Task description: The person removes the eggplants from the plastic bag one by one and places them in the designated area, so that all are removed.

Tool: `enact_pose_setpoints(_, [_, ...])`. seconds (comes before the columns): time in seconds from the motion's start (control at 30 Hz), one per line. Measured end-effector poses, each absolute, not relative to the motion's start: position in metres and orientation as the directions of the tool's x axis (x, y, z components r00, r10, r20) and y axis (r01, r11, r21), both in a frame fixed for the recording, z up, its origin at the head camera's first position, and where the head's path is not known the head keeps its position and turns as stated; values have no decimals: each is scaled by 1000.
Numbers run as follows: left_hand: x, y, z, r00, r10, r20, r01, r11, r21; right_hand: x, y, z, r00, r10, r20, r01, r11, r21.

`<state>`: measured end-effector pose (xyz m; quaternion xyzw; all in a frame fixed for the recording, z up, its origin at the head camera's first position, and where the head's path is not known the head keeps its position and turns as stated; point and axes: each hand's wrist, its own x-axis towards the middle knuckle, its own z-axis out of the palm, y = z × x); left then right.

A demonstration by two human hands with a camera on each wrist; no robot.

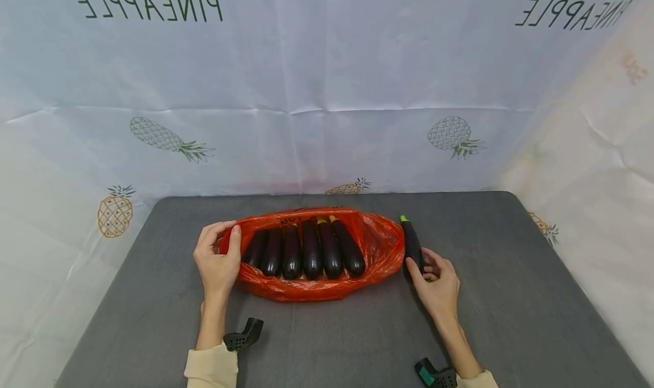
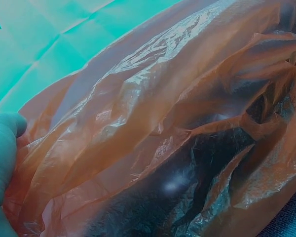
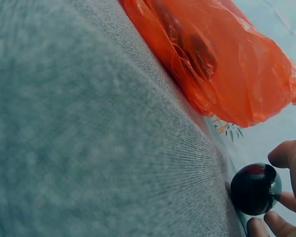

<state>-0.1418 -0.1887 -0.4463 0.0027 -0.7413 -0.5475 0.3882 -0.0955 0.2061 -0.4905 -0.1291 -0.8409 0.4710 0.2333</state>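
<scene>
While the left hand (image 1: 218,258) pinches the left end of the red bag (image 1: 301,291) between thumb and fingers, the right hand (image 1: 437,281) has its own catch — a loose eggplant (image 1: 411,241), gripped near its rounded lower end, thumb on one side and fingers on the other. That one lies just outside the bag's right end, its bright green tip pointing away from the person; whether it rests on the table or hangs slightly above, I cannot tell.

Inside the bag, what a line-up: six eggplants (image 1: 310,250) side by side, glossy, rounded ends toward the person, a few yellowish stems showing at the far side. The bag's mouth gapes upward, and its right end is all crumpled red plastic.

Over to the left wrist view, and dark shapes show through the thin plastic, with the thumb at the very edge.

All this sits on a grey table (image 1: 327,345), black mounts (image 1: 244,336) at both wrists, pale yellow sleeves (image 1: 212,365) below — and behind, a white cloth (image 1: 317,53) printed with pineapples.
</scene>
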Motion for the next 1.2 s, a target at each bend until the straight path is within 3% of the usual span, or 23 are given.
enact_pose_setpoints(0.3, [-140,-189,-447,-693,-430,578,422,408,810,-94,206,-489,-850,440,288,-9,535,-845])
enact_pose_setpoints(0.53, [-140,-192,-449,-706,-427,564,413,399,819,-93,205,-484,-808,470,355,-47,550,-834])
enact_pose_setpoints(1.0, [-142,-191,-448,-703,-426,569,432,380,818,-87,198,-455,-796,499,342,-160,372,-914])
enact_pose_setpoints(1.2, [-141,-191,-447,-710,-431,557,417,381,825,-81,188,-438,-804,441,400,-281,313,-907])
